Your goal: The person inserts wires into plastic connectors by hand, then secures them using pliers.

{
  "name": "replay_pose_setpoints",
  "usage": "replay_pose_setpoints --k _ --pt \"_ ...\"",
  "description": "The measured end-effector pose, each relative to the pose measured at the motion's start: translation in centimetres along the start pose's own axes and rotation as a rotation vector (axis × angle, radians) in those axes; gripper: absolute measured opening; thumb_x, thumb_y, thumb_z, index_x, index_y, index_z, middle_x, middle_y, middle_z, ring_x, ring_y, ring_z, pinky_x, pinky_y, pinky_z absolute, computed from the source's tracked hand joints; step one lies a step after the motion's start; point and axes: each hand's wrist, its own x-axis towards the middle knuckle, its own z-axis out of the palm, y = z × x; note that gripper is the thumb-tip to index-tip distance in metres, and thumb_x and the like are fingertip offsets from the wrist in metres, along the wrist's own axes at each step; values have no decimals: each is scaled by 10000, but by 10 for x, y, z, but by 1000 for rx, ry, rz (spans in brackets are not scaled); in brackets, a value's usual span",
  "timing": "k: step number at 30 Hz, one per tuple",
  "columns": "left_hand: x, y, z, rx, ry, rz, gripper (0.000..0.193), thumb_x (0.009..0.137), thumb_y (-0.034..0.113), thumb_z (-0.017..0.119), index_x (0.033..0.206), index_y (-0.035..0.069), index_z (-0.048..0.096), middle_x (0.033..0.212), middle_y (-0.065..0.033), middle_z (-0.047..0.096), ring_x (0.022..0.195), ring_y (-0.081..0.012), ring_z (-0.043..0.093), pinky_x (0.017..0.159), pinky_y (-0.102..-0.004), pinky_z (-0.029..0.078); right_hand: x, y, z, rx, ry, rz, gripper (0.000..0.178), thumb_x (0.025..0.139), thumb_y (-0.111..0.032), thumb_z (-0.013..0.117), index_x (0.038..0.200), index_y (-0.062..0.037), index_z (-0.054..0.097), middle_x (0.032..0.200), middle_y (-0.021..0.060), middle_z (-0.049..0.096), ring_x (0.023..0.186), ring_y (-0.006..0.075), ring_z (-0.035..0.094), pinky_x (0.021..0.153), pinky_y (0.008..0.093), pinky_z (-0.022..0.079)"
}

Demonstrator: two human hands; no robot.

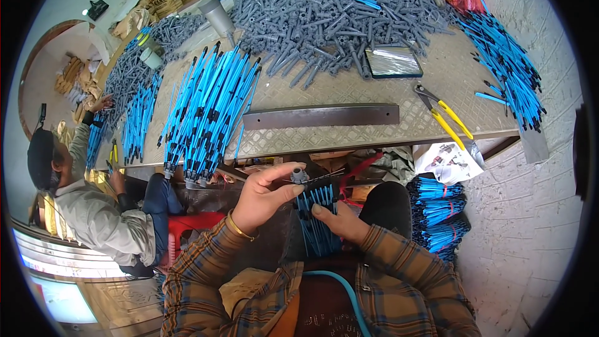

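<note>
My left hand (268, 193) is closed, pinching a grey plastic tubular piece (299, 176) between thumb and fingers above my lap. Close beside it, my right hand (340, 219) grips a bundle of thin blue tubes (319, 237) with black fittings, its thumb pressed across the upper part. The upper end of the bundle almost meets the grey piece; whether they touch, I cannot make out. Beyond my hands, a dark bar with holes (321, 117) lies along the near table edge. Right of it rest yellow-handled pliers (446, 115).
A patterned table (281, 90) bears a heap of grey plastic pieces (324, 19), blue tube bundles (209, 103), more blue tubes (505, 65) and a wrapped flat box (394, 62). Tied blue bundles (440, 212) stand right of my knee. A co-worker (103, 212) sits at left.
</note>
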Motion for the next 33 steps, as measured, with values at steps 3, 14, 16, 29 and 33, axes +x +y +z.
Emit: replay_pose_setpoints --k 3,14,16,29,33 --pt "2 2 -3 -15 -49 -21 383 788 -38 605 1162 6 535 1033 -81 614 949 -141 575 859 -277 450 3 8 -5 27 -75 -7 541 853 -530 492 946 -6 592 786 17 564 745 92 491 682 262 419" --pt "2 17 -6 -19 -205 -95 355 771 -2 637 1118 2 561 1088 -72 595 1034 -151 534 891 -287 423 -3 8 -5 53 -162 6 520 848 -536 492 884 -29 600 758 -3 545 697 87 471 628 264 404" --pt "5 20 -2 -66 -199 -156 295 784 5 631 1074 21 581 1032 -34 601 924 -117 556 814 -246 444 -4 9 -4 33 -120 2 512 849 -528 498 877 -28 604 753 -2 549 694 88 476 631 262 409" --pt "21 78 15 900 -300 -219 315 781 43 667 1073 -34 577 803 -15 615 693 -64 534 631 -200 443 -21 -19 7 15 59 -3 490 850 -468 542 843 19 599 729 35 576 677 89 510 642 273 441" --pt "10 67 17 736 -199 -196 328 785 32 659 1095 -33 571 718 8 595 636 -38 510 572 -183 433 -18 -12 13 -1 94 -26 460 838 -446 570 838 14 577 719 70 582 652 122 539 633 293 448"
